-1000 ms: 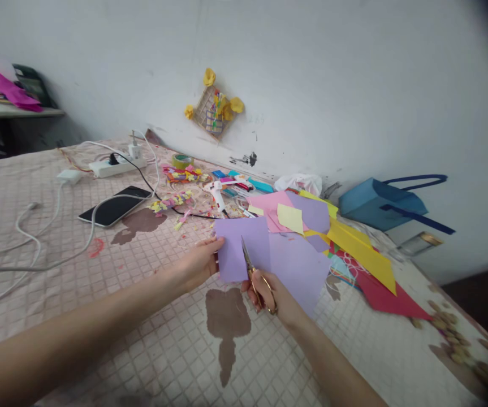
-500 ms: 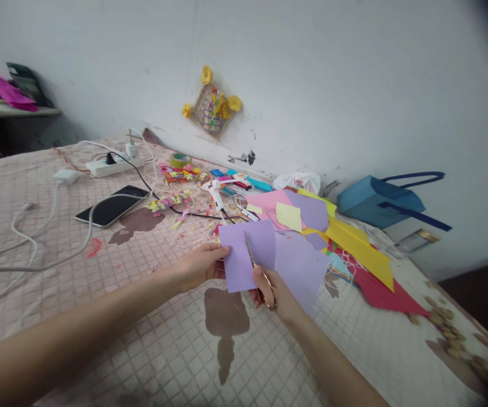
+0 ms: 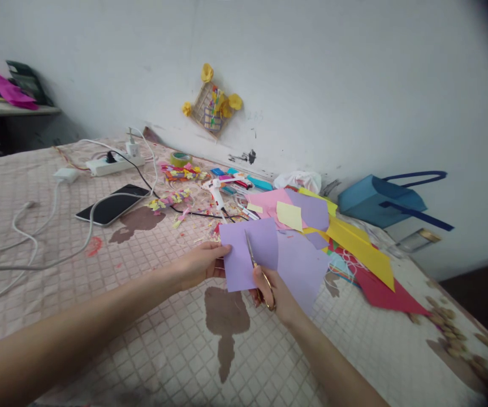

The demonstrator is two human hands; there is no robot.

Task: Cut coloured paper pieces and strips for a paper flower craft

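Left of the frame's centre, your left hand [image 3: 210, 262] pinched the paper [image 3: 234, 274] at its left edge, thumb on top, other fingers partly hidden. The paper, just below mid-frame, looked light and stiff enough to stay flat from that edge, yet probably easy to crease or tear, so a gentle edge hold suited it. The scissors [image 3: 250, 251] crossed its middle; whether they bit into it, I couldn't tell. Right of centre, your right hand [image 3: 274, 287] had its fingers around their handles, likely the surest hold on hard, smooth metal.
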